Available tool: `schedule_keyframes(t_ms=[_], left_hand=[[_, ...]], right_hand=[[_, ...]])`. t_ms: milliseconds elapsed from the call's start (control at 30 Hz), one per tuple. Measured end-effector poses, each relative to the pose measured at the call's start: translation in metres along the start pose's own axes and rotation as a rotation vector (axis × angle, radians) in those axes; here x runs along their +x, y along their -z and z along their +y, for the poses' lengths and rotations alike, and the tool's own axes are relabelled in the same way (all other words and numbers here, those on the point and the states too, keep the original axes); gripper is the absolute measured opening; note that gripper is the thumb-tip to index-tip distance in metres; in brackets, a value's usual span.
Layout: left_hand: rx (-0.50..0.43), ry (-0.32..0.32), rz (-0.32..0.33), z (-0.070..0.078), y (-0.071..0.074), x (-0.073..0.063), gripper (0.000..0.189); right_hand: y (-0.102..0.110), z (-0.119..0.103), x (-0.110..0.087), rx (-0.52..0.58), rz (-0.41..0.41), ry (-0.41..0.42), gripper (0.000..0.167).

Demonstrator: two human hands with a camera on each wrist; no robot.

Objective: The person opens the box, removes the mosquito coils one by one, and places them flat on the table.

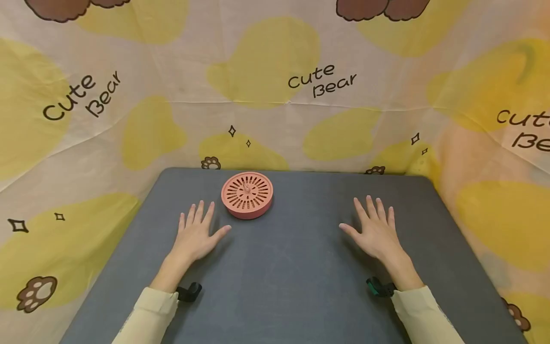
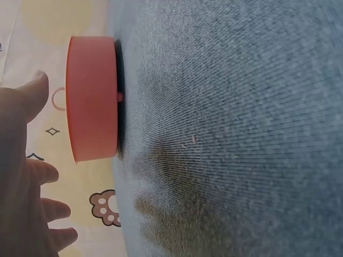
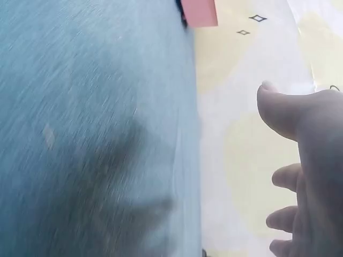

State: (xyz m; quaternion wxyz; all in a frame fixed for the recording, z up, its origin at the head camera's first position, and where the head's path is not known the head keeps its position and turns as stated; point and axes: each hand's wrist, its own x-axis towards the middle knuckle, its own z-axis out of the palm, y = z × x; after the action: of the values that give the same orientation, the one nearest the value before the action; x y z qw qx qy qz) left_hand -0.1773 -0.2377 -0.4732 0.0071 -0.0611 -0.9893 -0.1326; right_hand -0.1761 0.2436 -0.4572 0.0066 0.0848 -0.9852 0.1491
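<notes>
A round pink mosquito coil holder (image 1: 247, 195) with a slotted top and a small ring at its middle stands at the far side of the table. My left hand (image 1: 195, 239) is just left of it and nearer to me, fingers spread, palm down and holding nothing. In the left wrist view the holder's smooth side wall (image 2: 92, 99) shows beyond the thumb. My right hand (image 1: 378, 234) hovers over the table's right part, its fingers also spread and nothing in them. Only a corner of the pink holder (image 3: 200, 12) enters the right wrist view.
The grey table (image 1: 283, 286) has rounded far corners. Behind it and along both sides hangs a cream and yellow cloth (image 1: 266, 62) printed with bear paws and lettering. A dark wrist strap piece (image 1: 189, 292) sticks out at the left cuff, another (image 1: 380, 287) at the right.
</notes>
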Motion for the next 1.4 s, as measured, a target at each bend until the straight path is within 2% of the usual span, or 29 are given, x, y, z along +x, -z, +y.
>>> schedule_keyframes(t_ms=[233,567,900,1100,1400], left_hand=[[-0.042,-0.002,0.012,0.000,-0.003,0.006,0.097],[-0.100,-0.027,0.055,0.007,0.002,0.022,0.084],[-0.066,-0.072,0.076,0.007,0.012,0.037,0.081],[-0.049,-0.085,0.044,0.009,0.015,0.048,0.077],[-0.150,-0.065,0.018,0.010,0.016,0.062,0.073]], right_hand=[[-0.004,-0.022,0.019,0.033,-0.017,0.031,0.095],[-0.011,-0.054,0.049,0.046,-0.029,0.099,0.090],[-0.017,-0.093,0.075,0.059,0.000,0.179,0.084],[-0.021,-0.115,0.090,0.084,-0.021,0.217,0.081],[-0.034,-0.144,0.112,0.088,-0.050,0.221,0.076]])
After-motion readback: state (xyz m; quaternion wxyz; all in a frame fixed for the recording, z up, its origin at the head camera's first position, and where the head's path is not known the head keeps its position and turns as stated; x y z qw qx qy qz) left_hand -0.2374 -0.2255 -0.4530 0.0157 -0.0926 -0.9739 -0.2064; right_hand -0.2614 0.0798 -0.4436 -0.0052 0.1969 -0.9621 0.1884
